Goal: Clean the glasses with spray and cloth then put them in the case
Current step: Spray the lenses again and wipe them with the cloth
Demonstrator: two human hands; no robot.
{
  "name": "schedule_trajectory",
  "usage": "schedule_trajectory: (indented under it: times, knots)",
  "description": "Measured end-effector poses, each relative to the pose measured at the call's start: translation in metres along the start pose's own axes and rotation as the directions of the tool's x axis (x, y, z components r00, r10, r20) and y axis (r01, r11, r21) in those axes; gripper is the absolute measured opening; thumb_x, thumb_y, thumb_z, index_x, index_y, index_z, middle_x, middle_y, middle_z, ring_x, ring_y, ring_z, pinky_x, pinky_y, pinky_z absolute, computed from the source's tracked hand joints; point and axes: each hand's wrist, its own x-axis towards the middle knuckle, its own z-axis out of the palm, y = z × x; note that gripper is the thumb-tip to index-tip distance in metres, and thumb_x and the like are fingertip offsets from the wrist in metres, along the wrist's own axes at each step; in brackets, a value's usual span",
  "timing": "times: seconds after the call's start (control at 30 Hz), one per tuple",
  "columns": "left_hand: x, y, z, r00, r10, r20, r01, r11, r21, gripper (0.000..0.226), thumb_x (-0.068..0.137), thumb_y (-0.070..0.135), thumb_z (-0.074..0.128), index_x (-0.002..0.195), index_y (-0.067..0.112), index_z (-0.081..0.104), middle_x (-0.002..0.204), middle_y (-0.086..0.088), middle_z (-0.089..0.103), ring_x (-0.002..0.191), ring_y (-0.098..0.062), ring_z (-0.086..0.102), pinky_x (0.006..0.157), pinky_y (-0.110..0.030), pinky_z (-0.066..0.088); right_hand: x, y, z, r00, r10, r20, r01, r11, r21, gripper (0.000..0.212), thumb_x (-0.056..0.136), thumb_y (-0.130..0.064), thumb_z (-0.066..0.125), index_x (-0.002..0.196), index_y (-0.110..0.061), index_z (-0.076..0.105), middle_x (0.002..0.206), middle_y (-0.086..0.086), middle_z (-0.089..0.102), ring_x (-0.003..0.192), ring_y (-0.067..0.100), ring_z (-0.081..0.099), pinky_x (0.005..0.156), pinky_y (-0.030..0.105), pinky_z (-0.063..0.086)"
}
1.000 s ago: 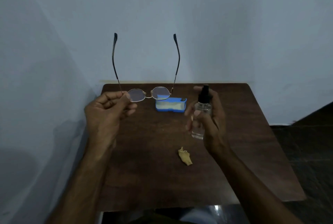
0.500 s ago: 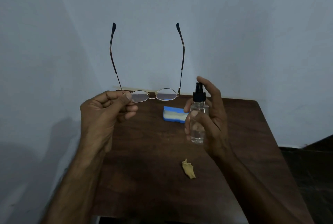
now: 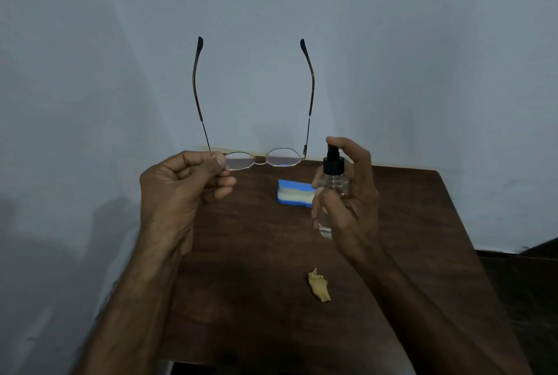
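A: Left hand (image 3: 181,190)?
B: Clenched on the glasses (image 3: 262,158) — thumb and forefinger pinch the frame at its left corner, by the hinge. Lenses face down and toward the camera, both temple arms open and pointing up against the wall (image 3: 392,42).

A: Where are the glasses relative to the tabletop (image 3: 256,254)?
B: Held in the air above its far edge, not touching it.

A: Right hand (image 3: 353,199)?
B: Wrapped around the spray bottle (image 3: 332,190), clear body, black pump top. Bottle upright, held above the tabletop. Forefinger tip sits on top of the pump head. Can't tell if it's pressed down.

A: Bottle versus glasses?
B: Just to the right of the right lens, near but apart. Can't tell which way the nozzle faces.

A: Case?
B: Blue case (image 3: 296,198) on the tabletop toward the far side, open, pale lining showing. Its right end is hidden behind the right hand's fingers.

A: Cloth?
B: Yellow cloth (image 3: 320,285), crumpled — lying on the tabletop nearer the camera, between the two forearms, well apart from the case.
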Motion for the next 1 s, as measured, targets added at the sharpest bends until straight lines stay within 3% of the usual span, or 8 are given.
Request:
schedule_trajectory:
  times: [0.07, 0.23, 0.37, 0.47, 0.67, 0.83, 1.0]
  knots:
    - [-0.002, 0.001, 0.001, 1.0, 0.003, 0.003, -0.003, 1.0, 0.007, 0.003, 0.092, 0.006, 0.073, 0.091, 0.005, 0.076, 0.07, -0.003, 0.076, 0.062, -0.015, 0.075, 0.059, -0.023, 0.063, 0.006, -0.001, -0.003, 0.999, -0.041, 0.003, 0.041, 0.996, -0.079, 0.07, 0.082, 0.009, 0.047, 0.149, -0.011, 0.04, 0.088, 0.004, 0.06, 0.049, 0.021, 0.058, 0.047, 0.031, 0.054]
    - [-0.004, 0.004, 0.003, 1.0, 0.005, 0.007, -0.005, 1.0, -0.007, 0.003, 0.091, 0.007, 0.074, 0.091, 0.005, 0.076, 0.069, -0.004, 0.075, 0.06, -0.014, 0.074, 0.058, -0.023, 0.062, 0.025, -0.008, -0.006, 0.995, -0.096, -0.013, 0.091, 0.972, -0.217, 0.069, 0.091, -0.003, 0.054, 0.153, -0.026, 0.036, 0.095, 0.0, 0.06, 0.066, 0.021, 0.063, 0.063, 0.036, 0.061]
    - [-0.007, 0.007, 0.005, 1.0, 0.015, 0.011, -0.014, 1.0, -0.026, 0.012, 0.084, 0.014, 0.077, 0.091, 0.004, 0.075, 0.068, -0.004, 0.075, 0.059, -0.014, 0.073, 0.057, -0.023, 0.062, 0.038, -0.014, -0.013, 0.974, -0.222, -0.044, 0.188, 0.902, -0.389, 0.065, 0.086, -0.001, 0.056, 0.145, -0.027, 0.042, 0.096, -0.005, 0.057, 0.069, 0.014, 0.058, 0.067, 0.026, 0.055]
    - [-0.009, 0.008, 0.007, 1.0, 0.012, 0.013, -0.011, 0.999, -0.039, 0.004, 0.089, 0.008, 0.074, 0.089, 0.004, 0.075, 0.068, -0.004, 0.075, 0.058, -0.014, 0.073, 0.056, -0.022, 0.061, 0.048, -0.018, -0.015, 0.975, -0.222, -0.029, 0.187, 0.877, -0.444, 0.068, 0.087, -0.003, 0.058, 0.148, -0.027, 0.041, 0.096, -0.007, 0.056, 0.068, 0.011, 0.056, 0.068, 0.023, 0.051]
    - [-0.014, 0.01, 0.01, 1.0, 0.011, 0.026, -0.01, 0.999, -0.042, 0.006, 0.087, 0.008, 0.075, 0.089, 0.003, 0.074, 0.068, -0.005, 0.075, 0.059, -0.015, 0.074, 0.056, -0.022, 0.061, 0.068, -0.028, -0.024, 0.958, -0.286, 0.007, 0.252, 0.831, -0.497, 0.064, 0.084, -0.004, 0.058, 0.145, -0.021, 0.048, 0.11, -0.012, 0.059, 0.074, 0.01, 0.059, 0.075, 0.026, 0.055]
    - [-0.018, 0.011, 0.014, 0.999, 0.013, 0.03, -0.012, 0.999, -0.034, 0.005, 0.086, 0.008, 0.076, 0.087, 0.003, 0.074, 0.067, -0.004, 0.075, 0.058, -0.015, 0.074, 0.056, -0.022, 0.061, 0.088, -0.043, -0.027, 0.957, -0.29, -0.022, 0.241, 0.834, -0.497, 0.074, 0.08, -0.006, 0.058, 0.15, -0.027, 0.044, 0.117, -0.01, 0.061, 0.076, 0.01, 0.057, 0.075, 0.026, 0.051]
    - [-0.022, 0.01, 0.019, 0.999, 0.009, 0.038, -0.007, 0.999, -0.042, 0.007, 0.083, 0.01, 0.076, 0.087, 0.004, 0.074, 0.067, -0.004, 0.075, 0.058, -0.015, 0.074, 0.057, -0.022, 0.062, 0.107, -0.048, -0.033, 0.934, -0.355, -0.027, 0.289, 0.801, -0.524, 0.062, 0.081, -0.005, 0.057, 0.141, -0.022, 0.05, 0.109, -0.016, 0.058, 0.083, -0.001, 0.058, 0.077, 0.021, 0.051]
